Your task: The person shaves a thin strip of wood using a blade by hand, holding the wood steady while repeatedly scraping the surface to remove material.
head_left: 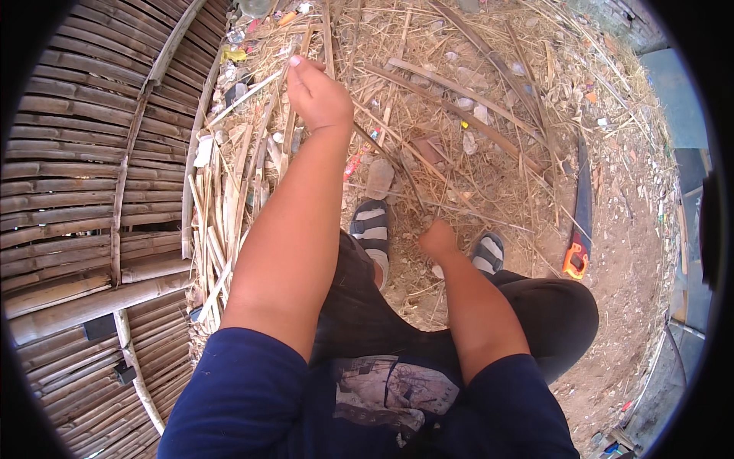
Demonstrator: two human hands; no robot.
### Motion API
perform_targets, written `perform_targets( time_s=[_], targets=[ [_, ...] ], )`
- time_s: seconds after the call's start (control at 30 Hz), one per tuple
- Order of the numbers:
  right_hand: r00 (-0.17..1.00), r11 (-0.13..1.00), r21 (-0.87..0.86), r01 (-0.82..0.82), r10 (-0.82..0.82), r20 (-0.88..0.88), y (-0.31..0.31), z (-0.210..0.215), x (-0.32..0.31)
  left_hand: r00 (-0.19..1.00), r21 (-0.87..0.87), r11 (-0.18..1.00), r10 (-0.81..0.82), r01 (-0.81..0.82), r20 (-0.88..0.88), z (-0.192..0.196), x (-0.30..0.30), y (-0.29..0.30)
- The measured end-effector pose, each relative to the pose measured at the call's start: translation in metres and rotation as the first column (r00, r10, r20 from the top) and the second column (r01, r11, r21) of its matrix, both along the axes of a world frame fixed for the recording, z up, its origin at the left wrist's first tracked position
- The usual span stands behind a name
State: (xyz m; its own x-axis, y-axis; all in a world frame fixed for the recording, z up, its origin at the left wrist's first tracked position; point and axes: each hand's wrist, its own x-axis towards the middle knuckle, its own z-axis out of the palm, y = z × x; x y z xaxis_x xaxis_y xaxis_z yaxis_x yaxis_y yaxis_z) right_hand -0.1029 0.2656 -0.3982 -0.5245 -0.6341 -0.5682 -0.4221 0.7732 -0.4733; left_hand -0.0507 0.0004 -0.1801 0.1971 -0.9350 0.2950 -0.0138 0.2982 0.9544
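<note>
My left hand (pixel 317 96) is raised over the straw-littered ground, fingers curled and thumb toward the far side. Whatever it may hold is hidden by the hand itself. Low between my feet, my right hand (pixel 440 241) is closed in a fist. A thin, dark, curved strip (pixel 411 182) runs from this fist up toward my left wrist; its material is unclear. Beyond the hands lie long split bamboo pieces (pixel 459 99). A flat stone (pixel 379 179) sits just past my left sandal (pixel 371 222).
A handsaw (pixel 581 206) with an orange handle lies at the right, beyond my right sandal (pixel 488 249). Bamboo slat panels (pixel 69 168) rise along the left, beside a heap of split bamboo (pixel 218 222). Straw, stones and scraps cover the ground. Grey sheets (pixel 677 99) line the far right.
</note>
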Motion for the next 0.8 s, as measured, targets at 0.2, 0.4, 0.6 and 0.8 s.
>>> perform_targets(
  time_s=[0.2,0.4,0.6,0.8],
  targets=[
    [0.937,0.941,-0.199,0.272,-0.212,0.277,-0.028,0.021,-0.021,1.0,-0.048,0.999,-0.012,0.012,0.017,0.001,-0.01,-0.002],
    [0.795,0.782,-0.342,0.522,-0.3,0.527,-0.074,0.135,-0.029,0.993,-0.034,0.993,-0.113,0.113,-0.021,0.01,-0.007,0.012],
    [0.781,0.657,-0.512,0.553,-0.195,0.593,-0.069,0.23,-0.069,0.923,-0.199,0.912,-0.379,0.36,-0.067,0.039,-0.018,0.048],
    [0.897,0.735,-0.538,0.413,-0.226,0.38,-0.014,0.289,-0.121,0.846,-0.261,0.844,-0.514,0.468,-0.143,0.099,0.027,0.045]
  ],
)
